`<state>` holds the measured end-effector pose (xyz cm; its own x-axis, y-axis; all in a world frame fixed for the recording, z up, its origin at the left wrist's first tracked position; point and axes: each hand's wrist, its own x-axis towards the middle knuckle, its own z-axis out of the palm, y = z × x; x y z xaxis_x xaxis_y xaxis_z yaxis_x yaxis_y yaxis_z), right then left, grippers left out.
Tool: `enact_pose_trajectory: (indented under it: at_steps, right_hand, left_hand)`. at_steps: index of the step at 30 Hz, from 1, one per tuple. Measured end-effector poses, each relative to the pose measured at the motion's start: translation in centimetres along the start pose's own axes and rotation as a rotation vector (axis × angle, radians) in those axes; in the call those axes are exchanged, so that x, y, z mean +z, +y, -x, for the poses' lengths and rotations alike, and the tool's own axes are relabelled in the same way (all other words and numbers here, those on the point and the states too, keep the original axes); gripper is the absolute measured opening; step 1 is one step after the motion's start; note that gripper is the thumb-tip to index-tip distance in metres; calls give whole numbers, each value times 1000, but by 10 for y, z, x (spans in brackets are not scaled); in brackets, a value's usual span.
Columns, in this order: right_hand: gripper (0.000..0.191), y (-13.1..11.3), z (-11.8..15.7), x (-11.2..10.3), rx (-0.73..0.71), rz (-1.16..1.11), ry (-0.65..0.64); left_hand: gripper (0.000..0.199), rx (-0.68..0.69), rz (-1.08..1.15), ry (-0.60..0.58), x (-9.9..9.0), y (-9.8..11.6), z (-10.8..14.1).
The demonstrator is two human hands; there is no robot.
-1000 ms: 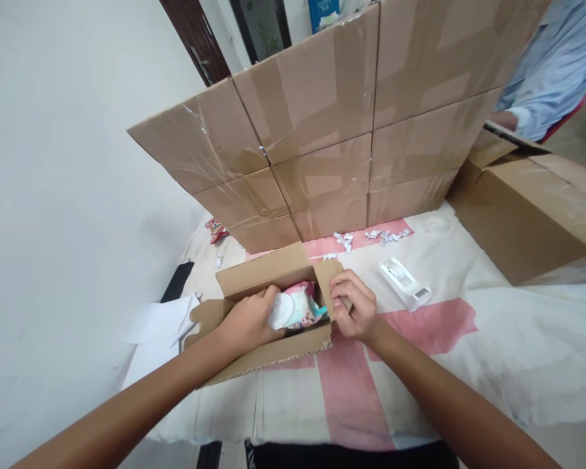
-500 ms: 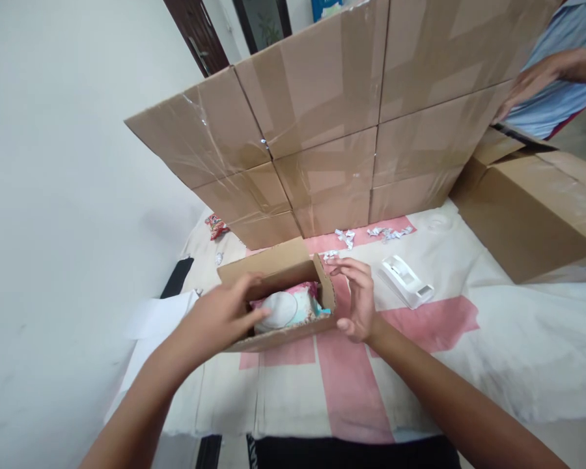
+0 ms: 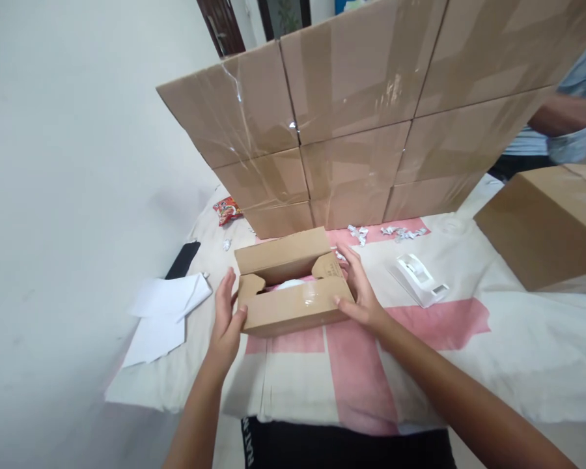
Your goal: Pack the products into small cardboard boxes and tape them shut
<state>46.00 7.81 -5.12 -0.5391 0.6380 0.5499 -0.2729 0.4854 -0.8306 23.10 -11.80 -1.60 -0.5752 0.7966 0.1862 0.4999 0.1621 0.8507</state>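
Observation:
A small cardboard box (image 3: pixel 293 316) lies on the cloth in front of me, its back flap raised. Its front flap and both side flaps are folded inward, leaving a gap. Through that gap a bit of white and pink contents (image 3: pixel 292 284) shows; the rest is hidden. My left hand (image 3: pixel 227 319) grips the box's left end, thumb at the front corner. At the right end my right hand (image 3: pixel 361 296) has its thumb on the front flap and its fingers around the side.
Behind the box stands a wall of taped cartons (image 3: pixel 351 150). A white tape dispenser (image 3: pixel 420 280) and crumpled paper bits (image 3: pixel 404 232) lie to the right and behind. White papers (image 3: pixel 163 319), a black object (image 3: pixel 183 259) and a red packet (image 3: pixel 227 210) are left. Another person's arm (image 3: pixel 564 114) is near a large carton (image 3: pixel 542 228).
The front and side flaps have folded inward over the contents. My left hand moved from inside the box to its left end, and my right hand closed on the right end.

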Motion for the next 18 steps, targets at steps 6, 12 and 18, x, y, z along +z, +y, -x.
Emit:
enact_pose_trajectory:
  at_steps: [6, 12, 18]
  right_hand:
    - [94, 6, -2, -7, 42, -37, -107]
    - [34, 4, -9, -9, -255, 199, -25]
    - [30, 0, -14, -10, -315, 285, -34]
  left_hand:
    - [91, 40, 65, -56, 4, -8, -22]
    - [35, 165, -52, -65, -2, -4, -24]
    - [29, 227, -107, -125, -10, 12, -22]
